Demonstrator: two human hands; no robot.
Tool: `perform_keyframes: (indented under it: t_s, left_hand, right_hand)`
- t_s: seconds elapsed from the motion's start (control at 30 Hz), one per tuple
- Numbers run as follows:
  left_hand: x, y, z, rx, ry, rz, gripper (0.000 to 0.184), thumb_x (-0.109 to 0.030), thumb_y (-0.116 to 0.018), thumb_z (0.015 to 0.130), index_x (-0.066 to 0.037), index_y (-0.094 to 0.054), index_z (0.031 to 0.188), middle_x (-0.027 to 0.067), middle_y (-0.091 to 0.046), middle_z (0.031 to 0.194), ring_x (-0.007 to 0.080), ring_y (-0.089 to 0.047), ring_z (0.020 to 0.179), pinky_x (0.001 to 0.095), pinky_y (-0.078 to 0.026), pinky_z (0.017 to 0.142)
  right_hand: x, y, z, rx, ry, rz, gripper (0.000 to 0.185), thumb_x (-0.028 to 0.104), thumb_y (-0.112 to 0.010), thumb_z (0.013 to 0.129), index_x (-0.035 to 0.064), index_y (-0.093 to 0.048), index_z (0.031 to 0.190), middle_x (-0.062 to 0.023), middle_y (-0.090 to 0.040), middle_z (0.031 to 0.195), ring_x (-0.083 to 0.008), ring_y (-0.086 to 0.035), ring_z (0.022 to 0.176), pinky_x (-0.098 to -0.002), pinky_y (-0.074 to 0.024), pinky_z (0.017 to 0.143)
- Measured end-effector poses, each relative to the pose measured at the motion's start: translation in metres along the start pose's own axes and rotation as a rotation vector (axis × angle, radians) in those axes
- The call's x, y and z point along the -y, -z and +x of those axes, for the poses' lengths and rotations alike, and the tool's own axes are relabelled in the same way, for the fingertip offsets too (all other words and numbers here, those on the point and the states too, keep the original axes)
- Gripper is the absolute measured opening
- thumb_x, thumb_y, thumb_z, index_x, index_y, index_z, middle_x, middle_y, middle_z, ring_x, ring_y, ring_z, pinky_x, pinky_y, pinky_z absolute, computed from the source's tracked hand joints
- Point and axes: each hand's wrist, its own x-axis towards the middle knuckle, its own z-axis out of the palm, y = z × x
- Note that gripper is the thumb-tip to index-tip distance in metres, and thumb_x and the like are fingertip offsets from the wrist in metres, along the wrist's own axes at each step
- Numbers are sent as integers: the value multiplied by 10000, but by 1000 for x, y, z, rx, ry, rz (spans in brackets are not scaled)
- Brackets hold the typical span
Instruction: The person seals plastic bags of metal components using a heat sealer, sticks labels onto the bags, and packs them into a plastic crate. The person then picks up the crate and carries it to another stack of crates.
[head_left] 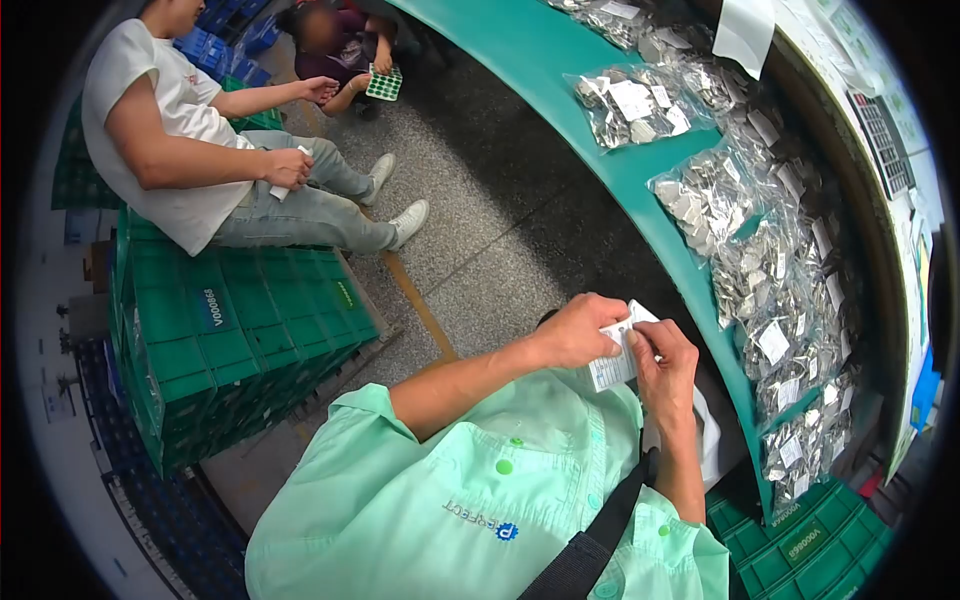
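Pinching printed white paper (613,368) in left hand (583,332) and right hand (664,362), each grip closed; green table (637,172) nearby.

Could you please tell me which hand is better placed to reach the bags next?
Right hand, I'd judge: it is nearer the bags than the left hand, though both hold the paper.

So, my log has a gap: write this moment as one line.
left hand: holding printed slip | right hand: holding same slip | green bench: bagged parts
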Motion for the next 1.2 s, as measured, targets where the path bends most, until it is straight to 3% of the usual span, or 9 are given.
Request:
perform_keyframes:
  t_s: [0.07, 0.27, 0.43, 0.6, 0.7, 0.9, 1.0, 1.1, 1.2]
  left_hand:
    - [1, 5, 0, 5, -37, -17, 279, 36, -682, 754, 15, -636, 1029, 45, -676, 910, 107, -622, 888, 291, -510, 794]
    - [-3, 1, 1, 92, -12, -72, 289, 9, -685, 767, 10, -647, 1054, 27, -677, 905, 91, -618, 847, 270, -510, 774]
    - [9, 31, -3, 142, 140, -225, 361, -58, -744, 749, 36, -637, 1080, 70, -706, 955, 123, -663, 855, 264, -521, 779]
    - [22, 71, -14, 139, 265, -191, 403, -30, -749, 723, 47, -625, 1099, 79, -716, 932, 133, -680, 805, 264, -539, 759]
    - [25, 80, -22, 51, 291, -249, 381, 18, -718, 723, 56, -631, 1092, 87, -720, 924, 135, -683, 781, 269, -544, 750]
    - [24, 61, -21, -47, 253, -350, 388, 16, -708, 720, 44, -643, 1102, 89, -712, 965, 158, -679, 855, 296, -533, 802]
    - [34, 59, -22, -114, 178, -312, 326, -5, -719, 707, 11, -664, 1028, 38, -695, 933, 118, -644, 851, 282, -512, 787]
    - [42, 63, -19, -198, 125, -405, 269, 13, -700, 743, 27, -657, 1008, 78, -709, 895, 146, -676, 814, 294, -532, 757]
    - [26, 58, -5, -333, 137, -421, 276, 42, -681, 767, 43, -639, 1040, 111, -713, 917, 162, -689, 807, 297, -548, 743]
  right_hand:
    - [-4, 2, -1, -14, 10, -35, 66, 39, -670, 852, -16, -696, 879, -149, -633, 772, -303, -638, 684, -370, -486, 613]
    - [-23, 0, -13, -120, -1, 10, 54, 36, -645, 846, -1, -672, 875, -162, -646, 805, -305, -640, 658, -368, -497, 597]
    - [-64, 16, -14, -228, -396, 494, 171, 130, -639, 949, -33, -678, 912, -13, -639, 740, -86, -574, 658, -267, -484, 592]
    - [-138, 91, 3, -543, -403, 392, 184, 138, -629, 933, -26, -700, 888, -23, -648, 709, -93, -594, 618, -275, -474, 557]
    - [-169, 130, 38, -769, -122, -347, 130, 131, -604, 899, 49, -703, 886, -182, -661, 795, -354, -643, 677, -423, -502, 631]
    - [-217, 85, 60, -453, 57, -743, 118, 155, -604, 868, 38, -593, 864, -190, -557, 858, -390, -568, 869, -521, -468, 712]
    - [-194, 70, 44, -326, -118, -690, 346, 148, -650, 852, 31, -618, 1177, -217, -583, 1094, -390, -549, 1034, -475, -467, 845]
    - [-136, 63, 28, -412, -42, -548, 348, 146, -624, 935, 10, -583, 1252, -204, -588, 1074, -371, -575, 985, -427, -469, 846]
    - [-48, 46, 16, -93, -209, 33, 418, 83, -607, 944, 40, -537, 1354, -149, -659, 917, -235, -638, 785, -342, -509, 733]
